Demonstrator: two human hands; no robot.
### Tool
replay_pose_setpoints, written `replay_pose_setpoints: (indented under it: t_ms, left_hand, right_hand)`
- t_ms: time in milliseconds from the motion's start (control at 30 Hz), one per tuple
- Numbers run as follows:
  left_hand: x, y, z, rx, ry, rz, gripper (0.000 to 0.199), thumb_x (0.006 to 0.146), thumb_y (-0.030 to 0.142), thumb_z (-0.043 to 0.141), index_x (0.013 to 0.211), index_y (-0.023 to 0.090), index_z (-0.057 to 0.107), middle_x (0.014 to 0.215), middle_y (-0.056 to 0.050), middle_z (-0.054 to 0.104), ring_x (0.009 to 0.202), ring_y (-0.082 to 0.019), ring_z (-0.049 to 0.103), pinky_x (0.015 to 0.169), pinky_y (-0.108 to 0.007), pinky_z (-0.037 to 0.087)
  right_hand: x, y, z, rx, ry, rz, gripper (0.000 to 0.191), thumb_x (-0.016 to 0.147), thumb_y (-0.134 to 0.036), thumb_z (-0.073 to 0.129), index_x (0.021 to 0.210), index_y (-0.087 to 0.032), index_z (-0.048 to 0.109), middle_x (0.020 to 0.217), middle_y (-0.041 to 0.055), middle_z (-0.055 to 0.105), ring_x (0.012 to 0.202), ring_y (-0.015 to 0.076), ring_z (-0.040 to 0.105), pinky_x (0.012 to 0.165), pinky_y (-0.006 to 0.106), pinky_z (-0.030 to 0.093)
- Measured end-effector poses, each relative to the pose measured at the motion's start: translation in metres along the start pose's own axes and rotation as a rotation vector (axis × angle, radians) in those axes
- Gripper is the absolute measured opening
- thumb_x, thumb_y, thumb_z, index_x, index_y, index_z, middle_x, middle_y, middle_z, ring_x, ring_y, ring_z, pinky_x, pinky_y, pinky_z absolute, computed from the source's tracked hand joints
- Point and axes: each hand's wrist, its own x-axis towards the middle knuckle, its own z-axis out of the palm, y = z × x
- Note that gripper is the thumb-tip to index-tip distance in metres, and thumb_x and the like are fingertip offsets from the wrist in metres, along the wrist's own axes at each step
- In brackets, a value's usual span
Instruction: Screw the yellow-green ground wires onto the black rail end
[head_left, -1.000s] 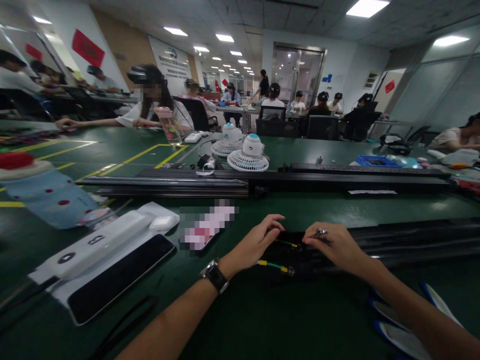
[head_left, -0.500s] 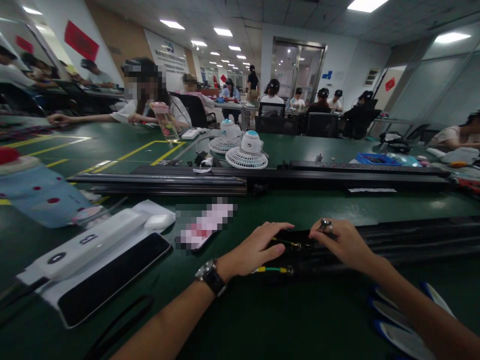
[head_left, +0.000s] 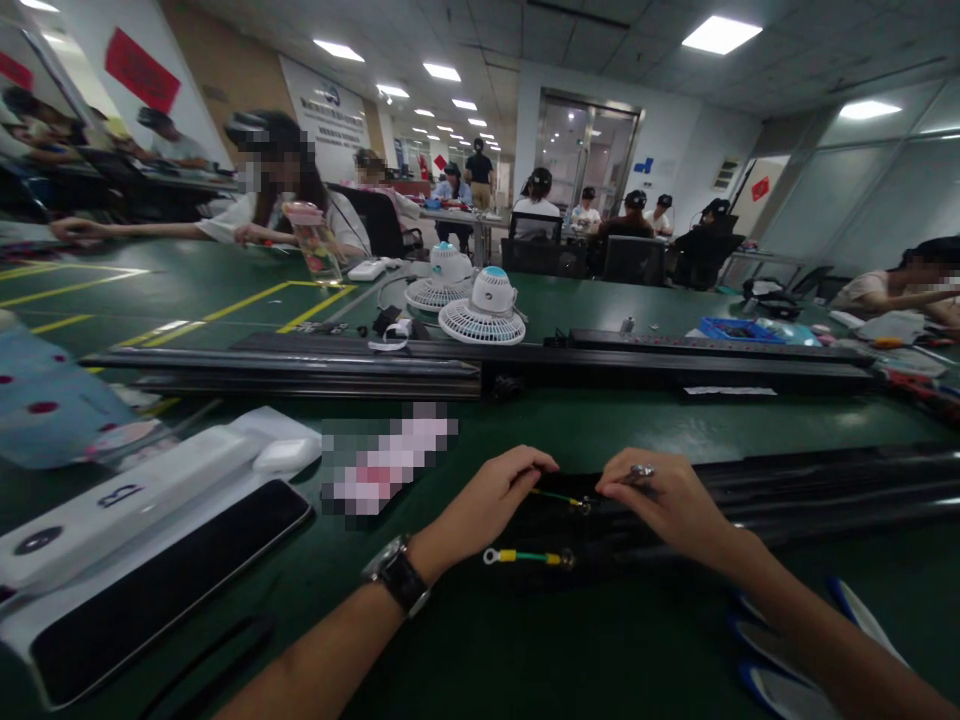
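My left hand (head_left: 501,497), with a watch on its wrist, has its fingers and thumb drawn together over the end of a black bar (head_left: 825,490). A short yellow-green wire (head_left: 556,496) runs from beside its thumb to a screw; whether the fingers grip it is hidden. My right hand (head_left: 664,497), wearing a ring, is pinched just right of that screw; what it holds is too small to make out. Closer to me, a second green wire (head_left: 531,556) with yellow sleeves lies fixed at one end, its ring terminal free at the other.
Long black bars (head_left: 675,362) lie across the table behind my hands, with two white fans (head_left: 484,310) beyond. At left are a phone (head_left: 172,590), a white device (head_left: 127,500) and a blue spotted bag (head_left: 60,400). Blue-edged gloves (head_left: 787,650) lie at right. A person sits opposite.
My left hand has gone from spread fingers to closed ones and drawn back, uncovering the near wire's ring terminal. My right hand stays pinched at the bar. The view has shifted slightly right.
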Motion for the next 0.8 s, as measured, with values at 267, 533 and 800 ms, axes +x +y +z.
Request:
replay_pose_setpoints:
  t_ms: [267, 533, 800]
  left_hand:
    - [-0.005, -0.002, -0.011, 0.382, 0.018, 0.019, 0.026, 0.101, 0.028, 0.043, 0.124, 0.025, 0.055, 0.119, -0.004, 0.059, 0.110, -0.020, 0.053, 0.099, -0.039, 0.044]
    - [-0.009, -0.002, -0.015, 0.303, -0.074, 0.015, 0.040, 0.100, 0.022, 0.042, 0.139, 0.031, 0.042, 0.130, -0.003, 0.055, 0.113, -0.018, 0.055, 0.100, -0.035, 0.043]
    - [-0.010, 0.000, -0.016, 0.285, -0.159, -0.062, 0.049, 0.095, 0.025, 0.055, 0.140, 0.036, 0.040, 0.098, 0.001, 0.060, 0.093, -0.018, 0.057, 0.080, -0.031, 0.043]
  right_hand:
    - [-0.004, 0.004, -0.001, -0.014, -0.007, 0.032, 0.011, 0.096, -0.025, 0.059, 0.093, -0.023, 0.069, 0.089, 0.0001, 0.071, 0.082, 0.0142, 0.066, 0.076, 0.027, 0.049]
    - [-0.006, 0.006, -0.001, 0.017, 0.054, 0.040, 0.011, 0.096, -0.026, 0.059, 0.092, -0.022, 0.069, 0.089, 0.0011, 0.070, 0.081, 0.0143, 0.066, 0.074, 0.027, 0.050]
    - [-0.006, 0.006, 0.003, 0.020, 0.050, 0.051, 0.011, 0.096, -0.025, 0.059, 0.093, -0.023, 0.069, 0.090, 0.0009, 0.070, 0.083, 0.0148, 0.066, 0.076, 0.027, 0.050]
